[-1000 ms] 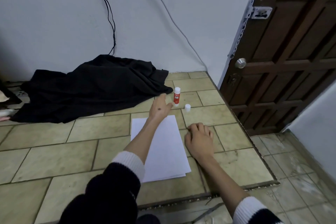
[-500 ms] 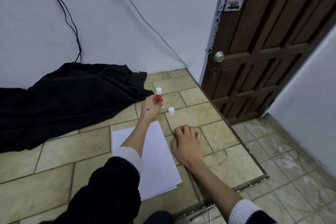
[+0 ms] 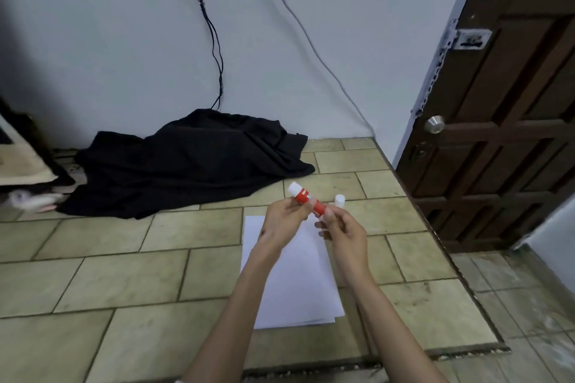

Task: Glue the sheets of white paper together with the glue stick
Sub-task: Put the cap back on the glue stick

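A red and white glue stick [image 3: 306,198] is held tilted in the air above the far end of the white paper sheets [image 3: 294,283], which lie stacked on the tiled floor. My left hand [image 3: 284,221] grips the stick's middle. My right hand [image 3: 342,232] pinches its lower end with fingertips. The stick's white cap [image 3: 339,200] stands on the floor just beyond my right hand.
A crumpled black cloth [image 3: 189,162] lies against the wall behind the paper. A dark wooden door [image 3: 504,121] stands at the right. Cables [image 3: 214,50] hang down the wall. The tiled platform's edge [image 3: 466,348] drops to a lower floor at the right and front.
My left hand lifted the glue stick off the floor and brought it back over the paper. My right hand left the floor and took hold of the stick's lower end.
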